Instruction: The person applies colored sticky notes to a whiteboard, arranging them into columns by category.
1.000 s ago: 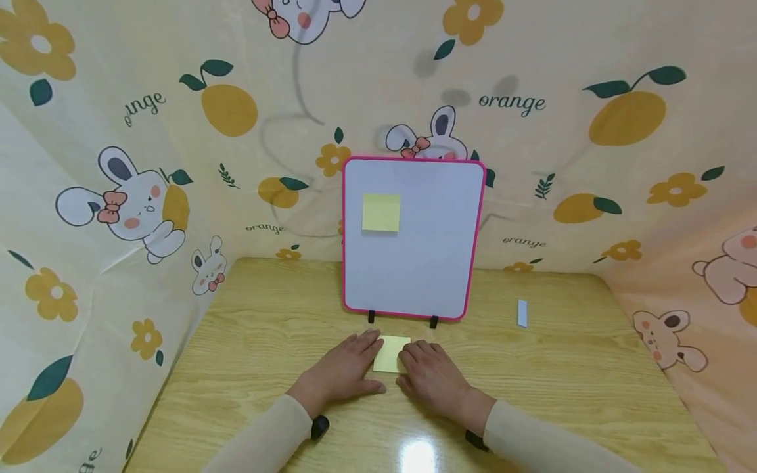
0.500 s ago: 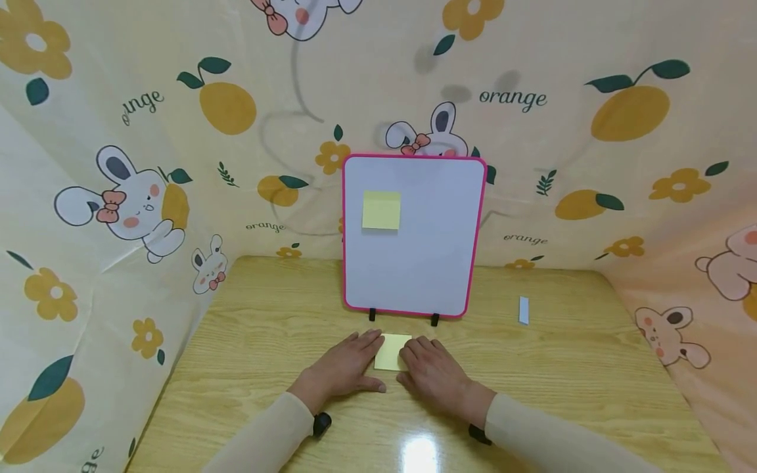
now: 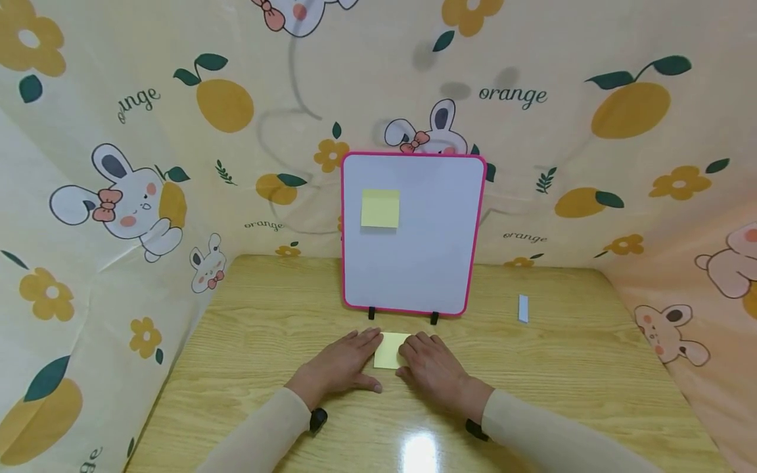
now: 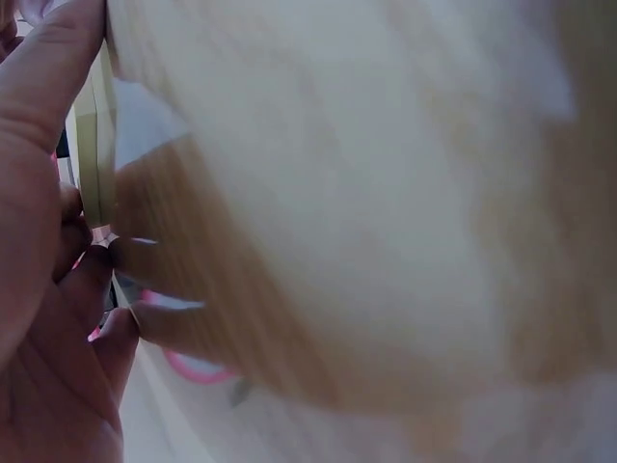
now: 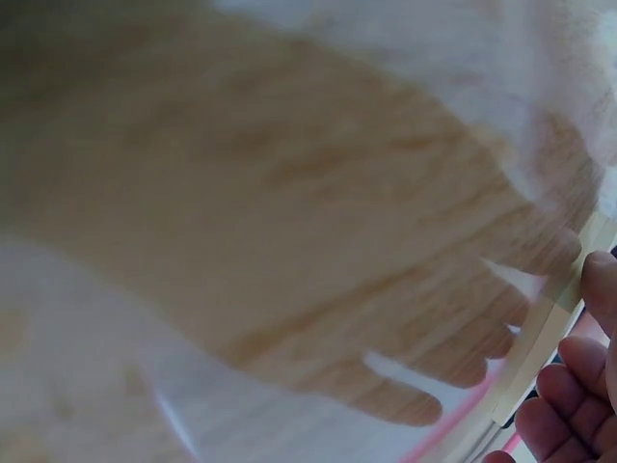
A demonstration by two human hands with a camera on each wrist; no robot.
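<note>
- yellow, in the head view: a note lies on the desk before the board, between the left hand, straight-fingered at its left edge, and the right hand, curled over its right edge.
- the step looks like steadying the note; the next move calls for cleanly lifting one edge.
- left wrist: fingers on the glossy desk, gripping nothing.
- right wrist: bent fingers; cannot tell whether they pinch.

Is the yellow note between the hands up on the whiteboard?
No, the yellow note lies on the table in front of the whiteboard, between the left hand and right hand.
</note>
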